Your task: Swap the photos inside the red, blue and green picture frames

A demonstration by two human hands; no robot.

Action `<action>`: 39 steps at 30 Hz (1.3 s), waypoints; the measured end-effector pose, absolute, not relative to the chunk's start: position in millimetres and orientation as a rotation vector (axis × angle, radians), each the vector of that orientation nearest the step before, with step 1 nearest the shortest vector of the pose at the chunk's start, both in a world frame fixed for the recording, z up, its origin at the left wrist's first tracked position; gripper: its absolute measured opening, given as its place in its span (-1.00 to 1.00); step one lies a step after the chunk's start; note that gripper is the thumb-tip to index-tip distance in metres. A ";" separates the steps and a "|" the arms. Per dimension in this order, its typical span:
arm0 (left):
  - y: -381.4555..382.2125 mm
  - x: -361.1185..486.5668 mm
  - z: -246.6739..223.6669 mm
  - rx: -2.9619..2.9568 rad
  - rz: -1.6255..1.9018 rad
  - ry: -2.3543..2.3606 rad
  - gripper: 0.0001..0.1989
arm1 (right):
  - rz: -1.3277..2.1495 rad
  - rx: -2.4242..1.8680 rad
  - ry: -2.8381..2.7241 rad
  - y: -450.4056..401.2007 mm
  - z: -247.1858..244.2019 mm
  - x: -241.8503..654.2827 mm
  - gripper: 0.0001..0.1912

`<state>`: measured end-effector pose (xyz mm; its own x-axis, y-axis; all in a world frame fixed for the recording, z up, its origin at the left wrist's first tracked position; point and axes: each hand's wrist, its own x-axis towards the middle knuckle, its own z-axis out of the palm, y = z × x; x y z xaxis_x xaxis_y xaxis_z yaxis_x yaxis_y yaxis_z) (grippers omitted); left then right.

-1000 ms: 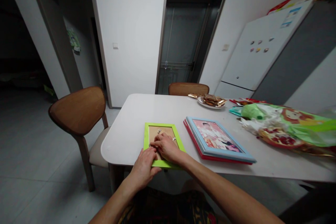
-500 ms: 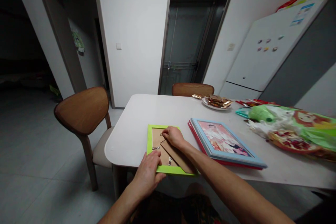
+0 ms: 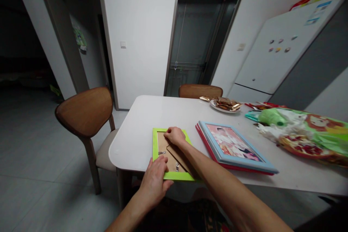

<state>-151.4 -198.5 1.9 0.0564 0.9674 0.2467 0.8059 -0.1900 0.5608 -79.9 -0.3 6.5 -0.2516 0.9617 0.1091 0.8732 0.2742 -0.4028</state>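
A lime-green picture frame [image 3: 155, 144] lies face down at the table's near edge, its brown backing board [image 3: 171, 159] showing with small metal clips [image 3: 177, 167] on it. My left hand [image 3: 155, 175] grips the frame's lower left corner, fingers over the board and thumb by the near edge. Near the frame's far side my right hand [image 3: 176, 136] is closed, its fingertips pinched at the board; whatever sits between them is too small to make out. Under my right forearm a brown stand flap [image 3: 181, 156] slants across the board, partly hidden.
To the right is a stack of picture frames, a light blue frame [image 3: 236, 161] uppermost over red. Farther back stands a plate [image 3: 214, 106] of gold packets. Green and white plastic bags [image 3: 272, 116] and opened fruit [image 3: 301, 145] cover the right side. A wooden chair [image 3: 85, 112] stands left.
My right hand has shifted slightly away from me and to the left over the backing board. My left hand keeps its hold on the frame's corner. The camera view moved slightly.
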 end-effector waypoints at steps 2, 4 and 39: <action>-198.9 -150.9 3.1 2.061 0.830 1.799 -0.59 | 0.359 -1.679 -2.207 -0.6 6.4 -78.9 -0.80; -198.8 -150.4 4.2 2.061 0.816 1.801 -0.59 | 0.353 -1.693 -2.199 0.7 6.4 -78.6 -0.80; -179.9 -109.8 18.2 2.345 0.468 1.799 -0.49 | 0.482 -1.052 -2.094 -54.9 6.5 18.6 -0.71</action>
